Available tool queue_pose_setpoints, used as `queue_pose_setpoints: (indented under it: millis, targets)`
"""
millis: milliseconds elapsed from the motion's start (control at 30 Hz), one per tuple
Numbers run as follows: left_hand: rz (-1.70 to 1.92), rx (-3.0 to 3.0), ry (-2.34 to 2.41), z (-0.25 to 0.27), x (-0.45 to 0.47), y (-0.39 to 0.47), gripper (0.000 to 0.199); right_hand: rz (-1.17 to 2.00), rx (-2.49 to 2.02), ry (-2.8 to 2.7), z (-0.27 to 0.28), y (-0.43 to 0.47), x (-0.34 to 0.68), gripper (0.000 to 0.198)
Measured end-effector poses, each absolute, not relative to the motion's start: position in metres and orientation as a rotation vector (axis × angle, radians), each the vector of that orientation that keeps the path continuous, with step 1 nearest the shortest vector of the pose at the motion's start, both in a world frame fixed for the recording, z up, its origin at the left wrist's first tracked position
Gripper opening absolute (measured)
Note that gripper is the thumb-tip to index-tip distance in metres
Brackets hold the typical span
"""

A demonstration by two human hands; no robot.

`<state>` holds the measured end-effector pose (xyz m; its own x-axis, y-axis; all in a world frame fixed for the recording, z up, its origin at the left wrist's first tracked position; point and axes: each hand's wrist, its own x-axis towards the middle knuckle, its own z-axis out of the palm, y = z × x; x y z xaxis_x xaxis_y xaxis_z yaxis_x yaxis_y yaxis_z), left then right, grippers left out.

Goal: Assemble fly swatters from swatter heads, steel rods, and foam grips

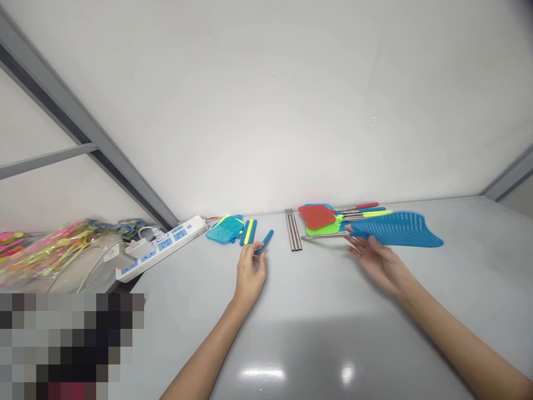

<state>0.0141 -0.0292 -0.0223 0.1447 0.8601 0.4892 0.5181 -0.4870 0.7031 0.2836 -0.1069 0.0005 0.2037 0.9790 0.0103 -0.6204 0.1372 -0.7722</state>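
Observation:
My right hand (378,258) is closed round the neck of a blue fly swatter (400,229). The swatter's mesh head points right, and its bare metal rod (325,237) points left above the table. In my left hand (251,268) the fingers pinch a blue handle sleeve (267,240), held tilted. Just beyond that hand lie blue and yellow handle sleeves (249,232) side by side. Left of them is a small pile of blue swatter heads (225,229) with a bit of yellow showing. Several metal rods (293,230) lie parallel between my hands.
Behind the right hand is a pile of swatters with handles, a red one (317,217) on top. A white power strip (162,247) with plugs lies at the left, beside plastic bags (54,250) of colourful items. A white wall (291,111) rises behind the grey table (316,344).

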Motion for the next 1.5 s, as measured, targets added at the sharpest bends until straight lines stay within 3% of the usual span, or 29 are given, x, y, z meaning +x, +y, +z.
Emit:
queue_pose_setpoints:
  millis: [467,767,1133,1300,1500]
  targets:
    - [1.321,1.846,1.353,-0.023,0.015,-0.031,0.014,1.225,-0.742,-0.504,0.007,-0.102,0.294,0.022]
    - [1.562,1.347,1.241,-0.017,0.012,-0.033,0.011,1.185,-0.754,-0.428,0.001,-0.099,0.297,0.015]
    - [1.376,0.921,0.994,-0.012,0.016,-0.038,0.019,1.362,-0.593,-0.247,0.000,-0.100,0.301,0.015]
    - [1.267,0.922,0.976,-0.011,0.018,-0.041,0.022,1.395,-0.513,-0.192,-0.001,-0.099,0.307,0.026]
    - [1.201,0.970,0.987,-0.009,0.022,-0.045,0.021,1.444,-0.508,-0.182,0.003,-0.100,0.303,0.021]
